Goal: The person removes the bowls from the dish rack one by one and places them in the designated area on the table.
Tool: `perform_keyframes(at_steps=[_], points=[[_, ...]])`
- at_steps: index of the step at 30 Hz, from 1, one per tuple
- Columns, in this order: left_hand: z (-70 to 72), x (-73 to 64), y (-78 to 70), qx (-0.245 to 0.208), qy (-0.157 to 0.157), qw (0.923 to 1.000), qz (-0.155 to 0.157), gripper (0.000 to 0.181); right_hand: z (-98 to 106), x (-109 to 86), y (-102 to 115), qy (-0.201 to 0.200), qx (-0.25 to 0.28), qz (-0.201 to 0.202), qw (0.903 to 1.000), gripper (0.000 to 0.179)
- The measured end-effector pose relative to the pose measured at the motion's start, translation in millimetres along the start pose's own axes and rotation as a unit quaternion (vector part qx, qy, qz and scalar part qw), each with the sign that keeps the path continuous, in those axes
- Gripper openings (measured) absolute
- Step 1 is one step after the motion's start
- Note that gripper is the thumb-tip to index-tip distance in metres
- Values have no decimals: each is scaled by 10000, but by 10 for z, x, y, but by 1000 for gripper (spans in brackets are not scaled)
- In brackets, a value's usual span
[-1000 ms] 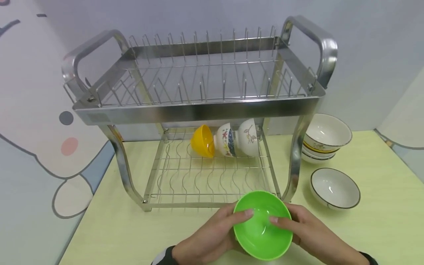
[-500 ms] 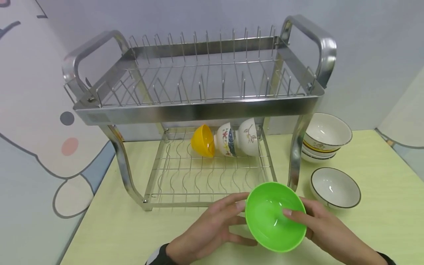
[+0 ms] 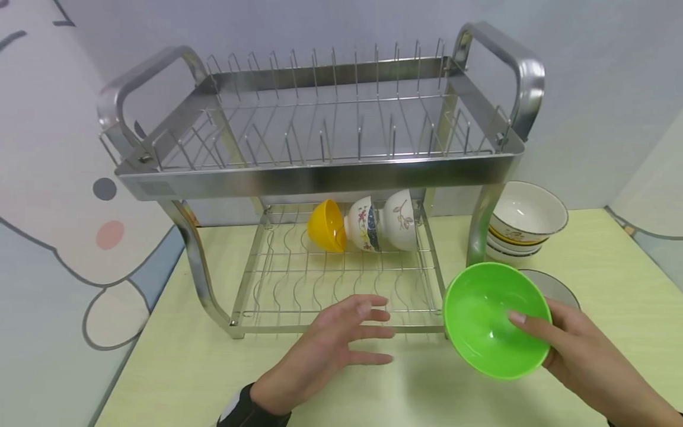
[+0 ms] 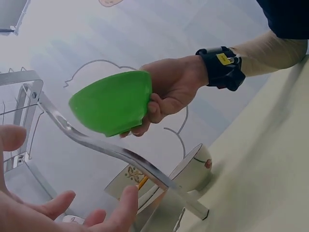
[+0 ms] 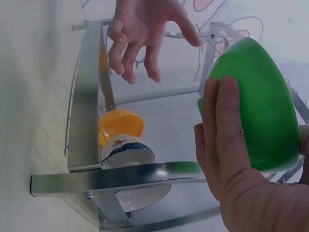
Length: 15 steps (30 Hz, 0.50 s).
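A bright green bowl [image 3: 488,332] is held up by my right hand [image 3: 581,350], thumb over the rim inside and fingers under the outer wall. The right wrist view shows those fingers [image 5: 227,130] lying along the side of the green bowl [image 5: 260,106]. My left hand [image 3: 336,341] holds nothing, its fingers spread in front of the rack's lower shelf. In the left wrist view, a gap separates it from the green bowl [image 4: 113,104]. A white bowl [image 3: 552,287] on the table is partly hidden behind the green one.
A two-tier metal dish rack [image 3: 320,178] stands ahead. On its lower shelf a yellow bowl [image 3: 325,228], a floral bowl [image 3: 364,225] and a white bowl with a twig pattern [image 3: 399,220] lean sideways in a row. Stacked bowls [image 3: 525,216] stand right of the rack.
My left hand has let go of the green bowl and drawn back left, its fingers spreading. My right hand has carried the bowl to the right and up, partly covering the white bowl.
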<state>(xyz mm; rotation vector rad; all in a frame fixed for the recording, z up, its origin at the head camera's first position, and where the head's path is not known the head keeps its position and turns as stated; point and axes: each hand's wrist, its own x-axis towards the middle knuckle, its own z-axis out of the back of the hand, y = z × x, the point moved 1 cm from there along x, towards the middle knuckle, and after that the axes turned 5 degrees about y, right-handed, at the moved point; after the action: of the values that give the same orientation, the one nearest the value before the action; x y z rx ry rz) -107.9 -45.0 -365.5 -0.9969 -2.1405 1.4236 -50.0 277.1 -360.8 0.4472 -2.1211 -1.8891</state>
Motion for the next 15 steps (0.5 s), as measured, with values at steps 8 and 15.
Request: perform_keyframes(at_steps=[8,15], points=[[177,2,-151,407,-508,9976,-218,37,300,-128,15,-423,177,79,9989,32],[341,0,-368,1099,-957,9882,-469,40,494,-205,13,-889,595,290,9938,34]])
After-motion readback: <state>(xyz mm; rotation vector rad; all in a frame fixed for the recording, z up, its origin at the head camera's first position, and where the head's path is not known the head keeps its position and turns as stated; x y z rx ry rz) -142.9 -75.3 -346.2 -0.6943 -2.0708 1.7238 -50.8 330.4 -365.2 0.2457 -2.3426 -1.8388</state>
